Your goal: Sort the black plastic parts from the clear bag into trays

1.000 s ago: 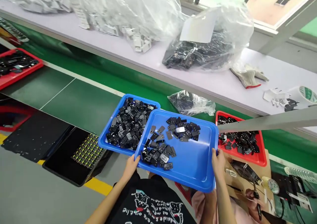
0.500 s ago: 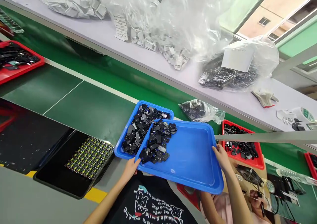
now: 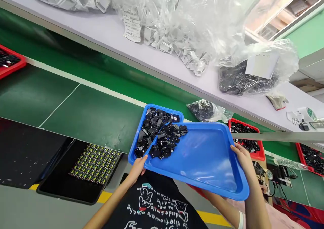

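Observation:
Both of my hands hold a blue tray, tilted down to the left. My left hand grips its near left corner and my right hand grips its right rim. Several small black parts lie heaped at the tray's low left corner, over the edge of a second blue tray. That second tray sits on the green conveyor belt and is full of the same black parts.
A red tray of black parts stands behind my right hand, with a small bag of parts beside it. Big plastic bags lie on the white shelf. A black tray lies at lower left. Another person's arm is under the tilted tray.
The held tray has tipped further to the left and its right side has risen. The black parts slid from across the tray into a heap at the left corner.

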The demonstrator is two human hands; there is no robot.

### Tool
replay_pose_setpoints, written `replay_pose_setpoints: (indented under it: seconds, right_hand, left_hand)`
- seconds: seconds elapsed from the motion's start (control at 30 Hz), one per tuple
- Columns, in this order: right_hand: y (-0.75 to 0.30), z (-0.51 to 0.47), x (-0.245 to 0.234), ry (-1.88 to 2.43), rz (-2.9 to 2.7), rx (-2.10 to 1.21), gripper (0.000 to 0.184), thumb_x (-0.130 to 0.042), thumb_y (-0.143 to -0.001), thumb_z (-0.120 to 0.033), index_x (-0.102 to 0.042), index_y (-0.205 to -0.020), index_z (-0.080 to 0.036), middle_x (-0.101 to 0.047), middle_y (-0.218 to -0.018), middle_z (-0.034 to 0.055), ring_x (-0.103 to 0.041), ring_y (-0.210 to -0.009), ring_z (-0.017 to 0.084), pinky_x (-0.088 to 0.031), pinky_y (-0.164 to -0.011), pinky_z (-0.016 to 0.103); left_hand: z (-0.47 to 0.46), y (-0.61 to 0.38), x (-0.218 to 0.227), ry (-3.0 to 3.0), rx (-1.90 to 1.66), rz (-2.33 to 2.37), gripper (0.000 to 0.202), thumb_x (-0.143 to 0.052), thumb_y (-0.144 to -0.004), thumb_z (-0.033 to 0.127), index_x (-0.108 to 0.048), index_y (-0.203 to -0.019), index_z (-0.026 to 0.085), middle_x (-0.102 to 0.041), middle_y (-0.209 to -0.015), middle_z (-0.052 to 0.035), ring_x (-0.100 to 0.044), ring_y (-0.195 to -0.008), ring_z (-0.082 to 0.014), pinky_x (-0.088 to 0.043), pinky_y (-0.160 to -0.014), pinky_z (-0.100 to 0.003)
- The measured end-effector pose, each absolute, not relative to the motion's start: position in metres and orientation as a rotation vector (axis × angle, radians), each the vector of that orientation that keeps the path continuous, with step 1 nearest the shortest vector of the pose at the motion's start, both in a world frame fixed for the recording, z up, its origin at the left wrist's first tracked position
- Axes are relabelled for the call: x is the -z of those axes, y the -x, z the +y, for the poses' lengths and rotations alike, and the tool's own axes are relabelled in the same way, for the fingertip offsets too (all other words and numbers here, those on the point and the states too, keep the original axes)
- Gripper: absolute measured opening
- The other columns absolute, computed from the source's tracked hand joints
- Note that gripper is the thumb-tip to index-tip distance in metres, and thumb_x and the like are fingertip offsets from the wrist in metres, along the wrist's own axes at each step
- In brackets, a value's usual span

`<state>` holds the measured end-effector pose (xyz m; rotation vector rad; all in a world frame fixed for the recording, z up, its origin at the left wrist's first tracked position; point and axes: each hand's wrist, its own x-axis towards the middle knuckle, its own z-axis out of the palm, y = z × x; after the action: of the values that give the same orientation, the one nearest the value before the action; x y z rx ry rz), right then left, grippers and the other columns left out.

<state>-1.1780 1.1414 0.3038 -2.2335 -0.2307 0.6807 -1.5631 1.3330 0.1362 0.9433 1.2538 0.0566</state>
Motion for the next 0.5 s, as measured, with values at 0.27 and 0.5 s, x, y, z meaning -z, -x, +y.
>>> replay_pose_setpoints:
  seconds: [0.27, 0.5]
  right_hand:
    - [1.182, 1.161, -0.338, 2.334, -0.201, -0.664, 0.046, -0.061, -0.064, -0.043, -0.069, -0.101, -0.017, -0.073, -0.080, 0.0051, -0.067, -0.077, 0.027, -0.053, -0.079, 0.039]
    - [1.188, 1.171, -0.351, 2.433, -0.313, -0.503, 0.040, -0.060, -0.065, -0.041, -0.075, -0.092, -0.016, -0.073, -0.081, 0.0080, -0.067, -0.083, 0.030, -0.053, -0.075, 0.036]
  left_hand:
    - [1.330, 1.568, -0.150, -0.868, -0.055, 1.255, 0.060, -0.049, -0.056, 0.081, -0.033, -0.048, 0.023, -0.027, -0.034, 0.0087, -0.029, -0.027, -0.0071, -0.019, -0.034, -0.021]
    - [1.324, 1.575, -0.160, -0.841, -0.033, 1.269, 0.058, -0.050, -0.057, 0.078, -0.033, -0.047, 0.023, -0.025, -0.034, 0.0091, -0.027, -0.028, -0.0070, -0.017, -0.036, -0.021]
